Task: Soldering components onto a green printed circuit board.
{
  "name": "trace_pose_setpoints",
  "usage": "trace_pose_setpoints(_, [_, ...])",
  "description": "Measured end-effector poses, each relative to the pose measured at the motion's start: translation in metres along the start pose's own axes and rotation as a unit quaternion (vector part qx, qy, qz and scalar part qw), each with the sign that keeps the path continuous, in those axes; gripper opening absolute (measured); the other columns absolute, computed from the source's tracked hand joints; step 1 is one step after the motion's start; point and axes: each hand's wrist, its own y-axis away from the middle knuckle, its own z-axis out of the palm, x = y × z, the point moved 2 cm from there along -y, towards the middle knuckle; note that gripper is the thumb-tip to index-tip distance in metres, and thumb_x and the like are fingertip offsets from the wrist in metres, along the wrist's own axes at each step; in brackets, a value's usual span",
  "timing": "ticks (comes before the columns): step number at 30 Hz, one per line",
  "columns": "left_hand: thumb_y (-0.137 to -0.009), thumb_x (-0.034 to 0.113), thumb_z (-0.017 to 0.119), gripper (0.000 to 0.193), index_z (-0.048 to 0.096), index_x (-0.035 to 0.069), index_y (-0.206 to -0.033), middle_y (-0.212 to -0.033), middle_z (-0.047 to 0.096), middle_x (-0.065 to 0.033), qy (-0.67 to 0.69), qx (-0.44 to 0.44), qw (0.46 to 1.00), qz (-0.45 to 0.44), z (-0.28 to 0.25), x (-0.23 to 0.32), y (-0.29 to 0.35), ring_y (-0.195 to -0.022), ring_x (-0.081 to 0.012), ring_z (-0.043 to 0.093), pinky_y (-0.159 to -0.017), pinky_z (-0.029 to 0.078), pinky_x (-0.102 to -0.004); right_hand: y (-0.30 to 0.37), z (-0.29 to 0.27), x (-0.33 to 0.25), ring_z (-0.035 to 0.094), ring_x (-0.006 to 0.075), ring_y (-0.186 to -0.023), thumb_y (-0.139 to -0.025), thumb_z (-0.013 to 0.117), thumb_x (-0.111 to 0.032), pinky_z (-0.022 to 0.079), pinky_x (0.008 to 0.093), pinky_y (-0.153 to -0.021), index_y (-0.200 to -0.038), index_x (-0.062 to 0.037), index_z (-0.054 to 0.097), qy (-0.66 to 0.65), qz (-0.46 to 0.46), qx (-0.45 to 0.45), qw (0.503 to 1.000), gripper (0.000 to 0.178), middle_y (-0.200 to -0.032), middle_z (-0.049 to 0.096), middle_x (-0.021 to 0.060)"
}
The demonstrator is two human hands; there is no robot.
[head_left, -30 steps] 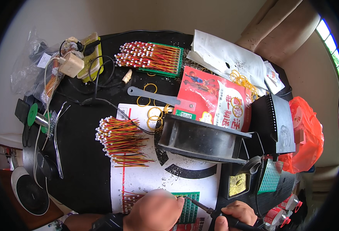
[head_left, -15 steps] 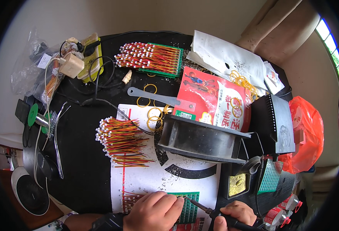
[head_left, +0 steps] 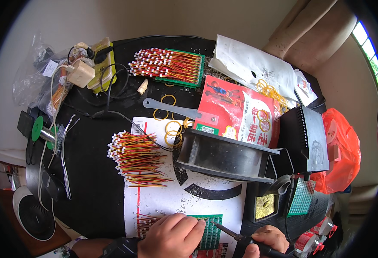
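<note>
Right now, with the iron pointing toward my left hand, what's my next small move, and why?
Perhaps ease your left hand slightly left: the soldering iron in your right hand points toward its fingertips, and appears close to them over the green board.

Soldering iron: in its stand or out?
Out: the right hand grips the iron, its tip pointing at the green board beside the left hand.

Green board (head_left: 214, 235), black-handled soldering iron (head_left: 242, 241)
</note>
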Motion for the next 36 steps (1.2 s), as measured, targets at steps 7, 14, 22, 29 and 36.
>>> trace_pose_setpoints(7, [-0.087, 0.002, 0.071, 0.015, 0.073, -0.001, -0.101, -0.095, 0.065, -0.0111, -0.001, -0.002, 1.000, 0.012, 0.004, -0.002, -0.001, -0.092, -0.0301, 0.066, -0.081, 0.057, -0.0381, 0.006, -0.004, -0.001, 0.064, 0.0284, -0.058, -0.093, 0.071, -0.004, 0.054, 0.0368, -0.057, -0.097, 0.0107, 0.067, 0.021, 0.008, -0.004, 1.000, 0.015, -0.075, 0.065, 0.0183])
trace_pose_setpoints(14, [-0.082, 0.000, 0.073, 0.020, 0.077, 0.003, -0.102, -0.092, 0.067, -0.0089, -0.027, 0.053, 0.998, -0.016, -0.029, -0.022, -0.014, -0.086, -0.0302, 0.066, -0.078, 0.056, -0.0413, 0.012, -0.007, -0.001, 0.067, 0.0291, -0.064, -0.096, 0.070, -0.007, 0.056, 0.0361, -0.063, -0.099, 0.0108, 0.069, 0.043, 0.012, 0.028, 0.999, 0.018, -0.080, 0.068, 0.0210])
trace_pose_setpoints(22, [-0.076, -0.003, 0.069, 0.007, 0.068, 0.003, -0.080, -0.083, 0.061, -0.0106, -0.226, 0.024, 0.962, -0.155, -0.064, -0.058, -0.009, -0.082, -0.0317, 0.062, -0.072, 0.053, -0.0429, 0.013, -0.009, -0.003, 0.065, 0.0290, -0.063, -0.097, 0.070, -0.009, 0.054, 0.0361, -0.062, -0.101, 0.0094, 0.069, 0.042, 0.047, 0.026, 0.998, 0.018, -0.078, 0.067, 0.0202])
trace_pose_setpoints(29, [-0.076, -0.006, 0.067, 0.010, 0.069, 0.002, -0.082, -0.087, 0.063, -0.0118, -0.232, 0.030, 0.960, -0.153, -0.068, -0.061, -0.011, -0.085, -0.0334, 0.064, -0.073, 0.056, -0.0434, 0.012, -0.011, -0.003, 0.067, 0.0303, -0.063, -0.096, 0.071, -0.009, 0.057, 0.0385, -0.066, -0.100, 0.0085, 0.069, 0.057, 0.044, 0.030, 0.997, 0.018, -0.078, 0.069, 0.0188])
trace_pose_setpoints(36, [-0.078, -0.007, 0.066, 0.019, 0.073, 0.003, -0.092, -0.094, 0.066, -0.0122, -0.219, -0.019, 0.960, -0.171, -0.078, -0.064, -0.009, -0.090, -0.0339, 0.065, -0.076, 0.056, -0.0438, 0.011, -0.014, -0.001, 0.069, 0.0318, -0.065, -0.096, 0.072, -0.009, 0.060, 0.0398, -0.069, -0.100, 0.0082, 0.070, 0.062, 0.028, 0.030, 0.997, 0.018, -0.080, 0.070, 0.0184])
